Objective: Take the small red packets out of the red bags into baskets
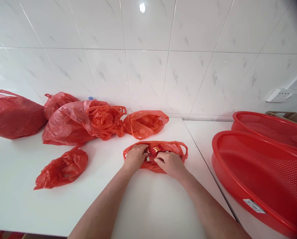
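A red plastic bag (178,148) lies open on the white table in front of me, its handle loop at the right end. Inside it are several small red wrapped packets (155,150) with pale print. My left hand (135,156) reaches into the bag from the left, its fingers curled down by the packets and partly hidden. From the right, my right hand (171,162) is in the bag too, thumb and fingers bent together beside the packets. What the fingers of either hand grip is hidden.
Several filled red plastic bags (66,122) stand along the tiled wall at the left. A smaller knotted red bag (64,167) lies nearer, and another red bag (147,122) sits behind the open one. Large red plastic baskets (253,166) occupy the right side, below a wall socket (280,95).
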Demonstrator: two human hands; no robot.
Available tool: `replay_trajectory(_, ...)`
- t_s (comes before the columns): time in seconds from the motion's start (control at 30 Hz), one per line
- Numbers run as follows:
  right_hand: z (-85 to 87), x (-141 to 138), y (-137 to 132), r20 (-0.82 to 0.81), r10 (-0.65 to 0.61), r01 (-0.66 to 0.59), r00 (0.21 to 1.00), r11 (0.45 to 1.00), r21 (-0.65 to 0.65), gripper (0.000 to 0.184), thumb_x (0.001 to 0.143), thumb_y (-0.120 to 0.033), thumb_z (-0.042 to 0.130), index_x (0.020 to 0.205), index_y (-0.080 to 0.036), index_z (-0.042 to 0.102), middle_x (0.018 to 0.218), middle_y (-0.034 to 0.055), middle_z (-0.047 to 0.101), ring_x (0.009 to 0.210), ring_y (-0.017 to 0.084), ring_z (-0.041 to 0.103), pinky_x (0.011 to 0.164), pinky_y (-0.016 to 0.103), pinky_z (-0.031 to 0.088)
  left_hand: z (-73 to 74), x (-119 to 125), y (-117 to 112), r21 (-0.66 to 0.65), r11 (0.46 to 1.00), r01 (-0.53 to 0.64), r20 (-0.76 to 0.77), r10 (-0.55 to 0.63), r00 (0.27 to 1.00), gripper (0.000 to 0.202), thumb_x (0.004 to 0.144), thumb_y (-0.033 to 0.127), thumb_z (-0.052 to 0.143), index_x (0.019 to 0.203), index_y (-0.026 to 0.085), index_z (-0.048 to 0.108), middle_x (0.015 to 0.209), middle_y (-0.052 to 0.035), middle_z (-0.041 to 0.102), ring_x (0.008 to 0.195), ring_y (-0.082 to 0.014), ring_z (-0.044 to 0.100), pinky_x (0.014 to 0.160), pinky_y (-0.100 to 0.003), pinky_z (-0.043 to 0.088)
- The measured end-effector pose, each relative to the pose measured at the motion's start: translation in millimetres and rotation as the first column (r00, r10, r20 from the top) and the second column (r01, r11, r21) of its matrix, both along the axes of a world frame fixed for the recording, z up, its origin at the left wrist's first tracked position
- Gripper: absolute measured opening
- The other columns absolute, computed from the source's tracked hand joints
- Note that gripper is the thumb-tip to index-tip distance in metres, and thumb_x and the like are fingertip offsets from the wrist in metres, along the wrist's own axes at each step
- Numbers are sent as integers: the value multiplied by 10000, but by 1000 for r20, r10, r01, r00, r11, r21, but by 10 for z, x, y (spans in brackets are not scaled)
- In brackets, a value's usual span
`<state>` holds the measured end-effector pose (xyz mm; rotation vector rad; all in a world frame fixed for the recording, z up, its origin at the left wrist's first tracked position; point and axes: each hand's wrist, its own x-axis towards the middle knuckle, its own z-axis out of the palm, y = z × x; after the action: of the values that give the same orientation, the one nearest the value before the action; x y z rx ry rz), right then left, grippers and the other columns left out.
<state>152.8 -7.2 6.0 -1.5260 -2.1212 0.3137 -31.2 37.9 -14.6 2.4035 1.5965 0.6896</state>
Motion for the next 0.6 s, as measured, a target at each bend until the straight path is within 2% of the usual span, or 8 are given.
replay_trajectory(0.13,13,91,38,-229,-20,29,973,999,36,277,858,-343,464,626,-200,515,557,-27,516,524,103,446,513,231,319,-16,-3,9,3,1000,-11,7,11,1000,380,793,168,547,1164,247,576,1139,-29,640,1051,-213,565,883,-316,434)
replay_trajectory(0.23,8,168,68,-459,-16,11,888,1000,-14,332,867,-415,455,623,-193,495,563,-22,531,492,95,453,502,229,346,-20,2,7,15,1000,-17,15,17,1000,378,789,146,537,1150,251,578,1145,-18,636,1050,-207,566,882,-309,432)
replay_trajectory(0.33,-8,242,116,-698,-66,-84,713,980,-178,366,857,-495,450,683,-185,537,565,-19,565,410,80,447,441,223,337,3,7,-6,14,1000,-20,32,20,999,362,795,134,517,1131,258,576,1136,-2,637,1031,-186,574,852,-281,437)
replay_trajectory(0.43,-20,297,163,-858,-139,-233,495,930,-285,391,820,-554,471,723,-183,547,543,-21,553,363,76,428,358,203,222,49,-9,-12,17,996,-83,61,81,995,348,827,110,440,1110,258,578,1128,6,639,990,-158,587,814,-248,437)
replay_trajectory(0.47,-22,306,172,-880,-154,-258,449,921,-293,393,810,-563,479,725,-184,544,542,-22,547,360,75,422,350,201,194,67,-21,-10,20,993,-115,67,114,991,355,833,97,411,1101,255,583,1126,4,640,978,-152,590,809,-241,434)
replay_trajectory(0.5,-22,309,176,-887,-161,-258,433,920,-294,392,801,-566,487,726,-185,543,541,-24,541,359,73,413,349,201,183,87,-36,-6,23,989,-148,66,147,987,361,837,89,389,1088,253,589,1119,0,643,965,-150,595,804,-239,431)
replay_trajectory(0.53,-22,305,175,-877,-161,-233,453,928,-291,387,796,-562,495,725,-186,545,545,-24,540,363,73,411,354,204,197,108,-52,-2,22,984,-176,56,175,983,358,840,90,376,1068,251,599,1097,-5,652,945,-153,601,794,-241,429)
replay_trajectory(0.6,-27,278,167,-799,-149,-98,583,963,-251,363,798,-532,506,688,-188,542,556,-20,541,403,84,437,391,217,272,150,-84,6,3,977,-212,15,212,977,329,849,110,364,1003,248,620,1017,-14,675,881,-165,613,754,-253,427)
